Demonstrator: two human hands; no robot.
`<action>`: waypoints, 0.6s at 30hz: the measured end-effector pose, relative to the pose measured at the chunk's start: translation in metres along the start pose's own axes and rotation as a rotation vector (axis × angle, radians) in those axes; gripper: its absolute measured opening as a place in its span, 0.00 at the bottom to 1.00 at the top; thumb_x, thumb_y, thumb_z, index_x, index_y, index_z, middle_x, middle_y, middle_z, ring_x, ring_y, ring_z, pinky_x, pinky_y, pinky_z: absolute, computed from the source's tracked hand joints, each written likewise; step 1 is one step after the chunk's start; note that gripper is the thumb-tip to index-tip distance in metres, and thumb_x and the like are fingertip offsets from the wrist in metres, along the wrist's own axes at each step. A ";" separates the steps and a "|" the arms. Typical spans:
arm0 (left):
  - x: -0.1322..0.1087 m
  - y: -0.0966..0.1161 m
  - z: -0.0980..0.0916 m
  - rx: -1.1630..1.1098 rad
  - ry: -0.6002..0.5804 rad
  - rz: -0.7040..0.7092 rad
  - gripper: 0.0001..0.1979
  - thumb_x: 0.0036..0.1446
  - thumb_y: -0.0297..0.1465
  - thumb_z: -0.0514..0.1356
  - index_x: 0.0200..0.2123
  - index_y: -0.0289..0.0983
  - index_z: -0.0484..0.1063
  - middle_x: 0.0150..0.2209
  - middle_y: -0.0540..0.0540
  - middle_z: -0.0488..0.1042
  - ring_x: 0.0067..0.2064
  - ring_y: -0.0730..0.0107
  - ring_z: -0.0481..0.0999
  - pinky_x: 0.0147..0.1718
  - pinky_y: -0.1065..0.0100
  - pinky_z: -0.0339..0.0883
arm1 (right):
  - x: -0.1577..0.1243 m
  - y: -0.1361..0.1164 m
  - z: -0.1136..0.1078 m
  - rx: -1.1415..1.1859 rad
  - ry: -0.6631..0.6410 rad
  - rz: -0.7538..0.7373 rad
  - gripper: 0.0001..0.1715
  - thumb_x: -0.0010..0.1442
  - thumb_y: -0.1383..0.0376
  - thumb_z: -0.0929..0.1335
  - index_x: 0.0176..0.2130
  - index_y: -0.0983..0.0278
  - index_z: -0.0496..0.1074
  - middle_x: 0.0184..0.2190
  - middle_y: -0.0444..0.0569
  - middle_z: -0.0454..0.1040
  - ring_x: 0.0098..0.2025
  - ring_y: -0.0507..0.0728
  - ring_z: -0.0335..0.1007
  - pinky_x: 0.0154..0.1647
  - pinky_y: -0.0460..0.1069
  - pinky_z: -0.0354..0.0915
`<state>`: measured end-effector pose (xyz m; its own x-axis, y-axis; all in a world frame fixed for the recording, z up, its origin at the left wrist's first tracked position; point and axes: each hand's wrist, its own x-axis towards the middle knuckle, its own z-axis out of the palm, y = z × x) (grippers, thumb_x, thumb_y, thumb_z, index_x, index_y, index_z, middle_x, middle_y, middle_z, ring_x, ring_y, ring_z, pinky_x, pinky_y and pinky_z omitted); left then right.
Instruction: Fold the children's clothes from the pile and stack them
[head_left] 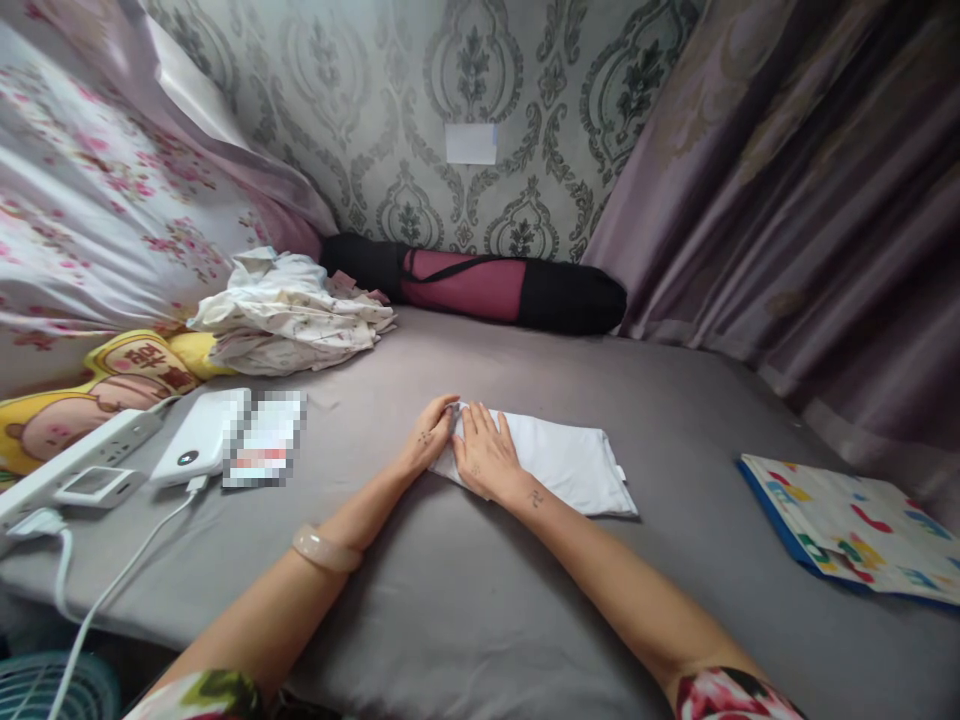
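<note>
A white cloth (574, 455), folded into a long flat bundle, lies on the grey sheet in front of me. A small white tag sticks out at its right end. My left hand (429, 435) is at the cloth's left end, its fingers closed round the edge; the fingertips are partly hidden. Beside it, my right hand (486, 455) rests flat on top of the cloth near that same end, fingers stretched out and slightly apart.
A crumpled pile of pale fabric (296, 315) sits at the back left, near a black and maroon bag (465, 285) along the wall. A white power bank (202, 435), cable and power strip (112, 440) lie at left. At right is a patterned flat bag (862, 525).
</note>
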<state>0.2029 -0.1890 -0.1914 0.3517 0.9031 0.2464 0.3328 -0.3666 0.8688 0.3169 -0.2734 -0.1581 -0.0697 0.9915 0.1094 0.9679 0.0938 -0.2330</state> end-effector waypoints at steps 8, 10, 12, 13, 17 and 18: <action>-0.003 0.011 -0.004 0.017 0.004 -0.032 0.21 0.64 0.39 0.44 0.50 0.35 0.69 0.53 0.41 0.72 0.56 0.64 0.69 0.58 0.61 0.58 | 0.007 -0.013 0.009 0.081 -0.021 -0.012 0.36 0.68 0.56 0.50 0.66 0.75 0.48 0.67 0.60 0.47 0.69 0.63 0.36 0.67 0.61 0.35; -0.004 0.011 -0.004 0.044 -0.011 -0.023 0.22 0.63 0.40 0.45 0.50 0.35 0.69 0.53 0.40 0.71 0.56 0.64 0.69 0.58 0.60 0.58 | 0.004 -0.008 0.003 0.110 -0.026 -0.014 0.35 0.68 0.56 0.51 0.66 0.74 0.48 0.67 0.59 0.47 0.69 0.61 0.37 0.67 0.60 0.36; -0.004 0.009 -0.004 0.085 -0.021 -0.013 0.22 0.63 0.40 0.45 0.51 0.35 0.68 0.53 0.40 0.72 0.56 0.63 0.69 0.58 0.60 0.59 | -0.001 0.001 -0.005 0.103 0.019 -0.011 0.34 0.68 0.57 0.51 0.66 0.75 0.49 0.68 0.59 0.47 0.69 0.61 0.37 0.67 0.59 0.35; -0.004 0.009 -0.005 0.108 -0.030 -0.007 0.22 0.63 0.40 0.45 0.51 0.35 0.68 0.53 0.40 0.72 0.55 0.63 0.69 0.58 0.60 0.59 | -0.006 0.008 -0.009 0.085 0.052 0.001 0.34 0.68 0.58 0.52 0.66 0.76 0.50 0.67 0.59 0.47 0.69 0.61 0.38 0.67 0.59 0.35; 0.000 0.009 -0.003 0.221 -0.079 0.047 0.23 0.64 0.41 0.44 0.52 0.35 0.67 0.53 0.40 0.72 0.55 0.61 0.69 0.56 0.58 0.61 | -0.026 0.038 -0.020 0.012 0.101 0.115 0.34 0.68 0.59 0.53 0.65 0.77 0.52 0.67 0.61 0.49 0.68 0.63 0.40 0.67 0.61 0.34; 0.002 0.010 0.000 0.262 -0.085 0.084 0.22 0.64 0.41 0.44 0.52 0.35 0.67 0.53 0.39 0.71 0.55 0.61 0.69 0.56 0.58 0.61 | -0.030 0.044 -0.021 0.007 0.085 0.140 0.34 0.68 0.59 0.53 0.64 0.77 0.53 0.66 0.61 0.50 0.68 0.63 0.40 0.67 0.61 0.35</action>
<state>0.2068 -0.1912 -0.1818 0.4556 0.8494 0.2663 0.5103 -0.4943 0.7037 0.3665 -0.3011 -0.1516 0.0868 0.9839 0.1562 0.9649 -0.0441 -0.2587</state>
